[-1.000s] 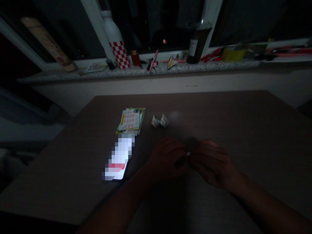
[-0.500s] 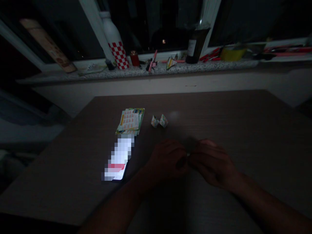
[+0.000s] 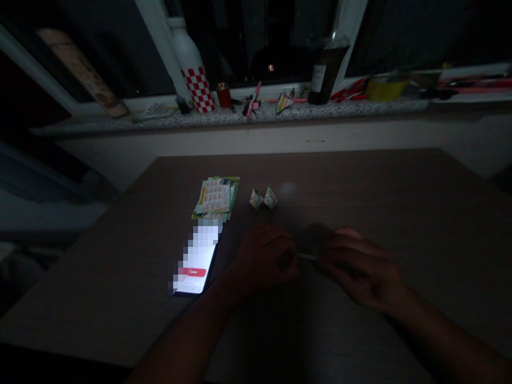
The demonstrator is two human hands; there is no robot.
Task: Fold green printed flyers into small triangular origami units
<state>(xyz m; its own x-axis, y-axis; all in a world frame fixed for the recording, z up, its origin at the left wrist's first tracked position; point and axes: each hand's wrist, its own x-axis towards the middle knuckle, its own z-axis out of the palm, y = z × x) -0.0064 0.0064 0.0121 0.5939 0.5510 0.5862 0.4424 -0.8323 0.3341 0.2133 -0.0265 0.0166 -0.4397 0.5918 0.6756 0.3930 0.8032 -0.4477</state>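
**nightowl:** ok going left to right. A lit smartphone (image 3: 196, 261) is lying on the dark brown wooden table (image 3: 400, 202), near-left of centre, screen glowing. Just beyond its far end, a stack of green and orange printed paper sheets (image 3: 216, 197) is sitting, pretty much touching the phone.

**foldfan:** and those little things right of the stack?

**nightowl:** two small folded paper pieces (image 3: 263, 198), standing side by side and touching, further out than the hands.

**foldfan:** what are the hands doing?

**nightowl:** left hand (image 3: 266, 258) is curling into a loose fist on the table, pinching one end of a thin pale strip of paper (image 3: 307, 257). Right hand (image 3: 360, 266) is gripping the other end with its fingers bent over. The strip is stretching between them, just above the table, near the middle. It's so dark I can't tell whether it's flat or folded.

**foldfan:** anything further back?

**nightowl:** a speckled stone windowsill (image 3: 240, 114) is running along the far side. On it: a white bottle with a red checked band (image 3: 192, 66), a small red candle jar (image 3: 223, 95), another folded paper piece (image 3: 283, 101), a dark glass wine bottle (image 3: 326, 69), and a yellow roll of tape (image 3: 384, 88) off right.
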